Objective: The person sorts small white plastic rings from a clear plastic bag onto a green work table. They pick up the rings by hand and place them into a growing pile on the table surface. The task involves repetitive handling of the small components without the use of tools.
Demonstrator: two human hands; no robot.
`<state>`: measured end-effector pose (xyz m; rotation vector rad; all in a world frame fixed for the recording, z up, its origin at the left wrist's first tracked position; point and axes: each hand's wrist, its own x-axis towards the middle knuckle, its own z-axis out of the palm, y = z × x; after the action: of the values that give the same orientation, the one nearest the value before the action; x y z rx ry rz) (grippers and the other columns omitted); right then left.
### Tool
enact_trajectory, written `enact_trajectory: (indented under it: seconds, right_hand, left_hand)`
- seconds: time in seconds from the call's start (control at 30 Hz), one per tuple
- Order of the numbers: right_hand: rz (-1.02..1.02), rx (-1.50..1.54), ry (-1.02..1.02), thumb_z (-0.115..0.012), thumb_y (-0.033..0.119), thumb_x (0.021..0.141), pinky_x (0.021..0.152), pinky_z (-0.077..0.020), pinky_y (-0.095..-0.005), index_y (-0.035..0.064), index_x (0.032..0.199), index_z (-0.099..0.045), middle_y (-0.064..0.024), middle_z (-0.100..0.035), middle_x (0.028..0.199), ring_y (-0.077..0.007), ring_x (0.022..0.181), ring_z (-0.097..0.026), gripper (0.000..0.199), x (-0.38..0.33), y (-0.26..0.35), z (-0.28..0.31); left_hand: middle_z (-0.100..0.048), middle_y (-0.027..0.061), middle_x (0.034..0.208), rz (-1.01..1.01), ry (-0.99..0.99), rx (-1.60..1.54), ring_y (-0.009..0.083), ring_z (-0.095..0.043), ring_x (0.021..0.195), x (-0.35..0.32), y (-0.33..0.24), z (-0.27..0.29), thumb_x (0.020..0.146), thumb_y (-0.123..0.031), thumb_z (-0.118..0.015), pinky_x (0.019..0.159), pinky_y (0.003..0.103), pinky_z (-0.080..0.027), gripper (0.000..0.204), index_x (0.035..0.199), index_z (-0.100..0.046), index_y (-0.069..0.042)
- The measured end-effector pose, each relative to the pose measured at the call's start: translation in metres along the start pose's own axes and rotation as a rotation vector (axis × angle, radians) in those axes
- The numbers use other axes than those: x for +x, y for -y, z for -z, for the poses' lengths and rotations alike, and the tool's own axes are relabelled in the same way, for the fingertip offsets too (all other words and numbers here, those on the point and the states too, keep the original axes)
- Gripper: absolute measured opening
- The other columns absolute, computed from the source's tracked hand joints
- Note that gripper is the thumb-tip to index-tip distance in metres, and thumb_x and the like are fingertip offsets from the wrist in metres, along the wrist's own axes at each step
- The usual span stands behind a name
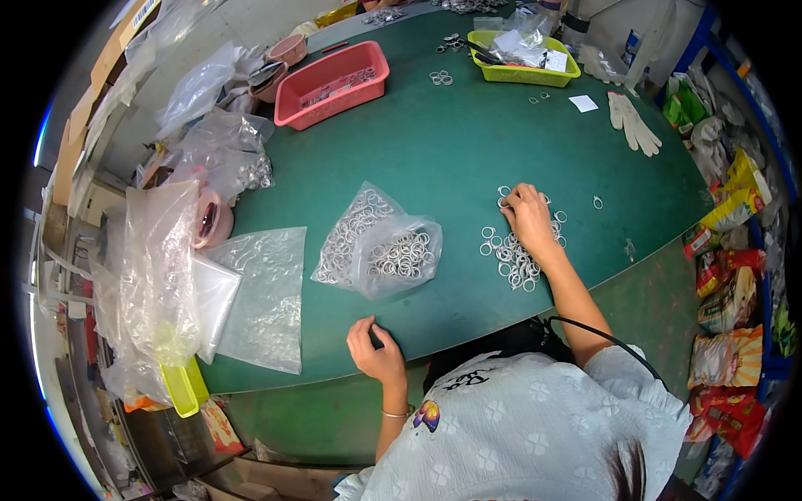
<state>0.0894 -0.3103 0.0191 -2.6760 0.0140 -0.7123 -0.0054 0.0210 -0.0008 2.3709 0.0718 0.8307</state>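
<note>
Loose silver metal rings (520, 271) lie in a spread pile on the green table, right of the middle. My right hand (530, 219) reaches over the pile's far side, its fingers bent down and closed at a ring (502, 203) on the left edge. The palm hides some rings beneath. My left hand (376, 352) rests at the table's near edge, fingers loosely curled and thumb apart, with nothing visible in it. Beyond it lies a clear plastic bag (374, 288), its mouth folded wide, full of similar rings (401, 255).
Flat clear bags (271, 292) lie left, beside a pink cup (215, 221). Farther back stand a pink basin (332, 83) with some rings and a yellow-green tray (526, 75) of bags. A white glove (632, 123) lies far right; a single ring (597, 202) sits beside the pile.
</note>
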Motion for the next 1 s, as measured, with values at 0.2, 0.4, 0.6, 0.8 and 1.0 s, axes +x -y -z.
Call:
enact_trajectory:
  seconds: [0.2,0.4,0.6,0.8,1.0]
  right_hand:
    - [0.027,0.145,-0.134,-0.071,0.004,0.078,0.084,-0.0428,-0.0411,0.0016,0.087,-0.062,-0.0121,-0.058,0.099,-0.031,0.096,-0.053,0.013,0.006,0.019,0.003]
    - [0.388,0.484,-0.126,-0.072,0.006,0.075,0.087,-0.0444,-0.041,0.0042,0.093,-0.063,-0.0104,-0.059,0.104,-0.0305,0.1,-0.057,0.02,0.007,0.123,0.018]
    - [0.436,0.541,0.031,-0.07,0.004,0.079,0.09,-0.0456,-0.0415,0.002,0.094,-0.066,-0.011,-0.062,0.105,-0.0312,0.101,-0.058,0.015,0.005,0.112,0.006]
    - [-0.003,0.081,-0.02,-0.07,0.005,0.078,0.083,-0.045,-0.0407,0.0034,0.091,-0.068,-0.0108,-0.063,0.097,-0.0297,0.096,-0.056,0.014,0.024,0.009,0.005]
    - [-0.028,-0.076,0.049,-0.075,0.007,0.075,0.081,-0.0451,-0.0412,0.0044,0.088,-0.065,-0.0102,-0.062,0.094,-0.0298,0.096,-0.056,0.016,0.024,-0.006,-0.013]
  left_hand:
    - [-0.066,0.0121,0.097,0.011,-0.012,-0.007,0.0318,-0.062,0.093,0.0,-0.001,-0.002,0.08,0.005,-0.063,0.083,0.041,-0.049,0.017,0.095,-0.067,-0.003]
    - [-0.066,0.0125,0.097,-0.001,-0.007,0.006,0.0321,-0.062,0.094,0.0,0.001,0.001,0.08,0.005,-0.063,0.084,0.041,-0.049,0.018,0.095,-0.067,-0.003]
    - [-0.067,0.0127,0.098,0.01,-0.003,-0.002,0.0319,-0.062,0.094,0.0,0.001,0.0,0.08,0.005,-0.063,0.084,0.04,-0.049,0.017,0.095,-0.067,-0.002]
    - [-0.067,0.0124,0.097,0.028,0.014,-0.009,0.0316,-0.062,0.094,-0.001,-0.002,-0.001,0.081,0.004,-0.062,0.084,0.04,-0.049,0.015,0.094,-0.067,-0.002]
    - [-0.067,0.0126,0.097,0.02,-0.001,0.0,0.0314,-0.062,0.094,0.0,-0.001,-0.001,0.081,0.004,-0.062,0.084,0.04,-0.049,0.015,0.094,-0.067,-0.002]
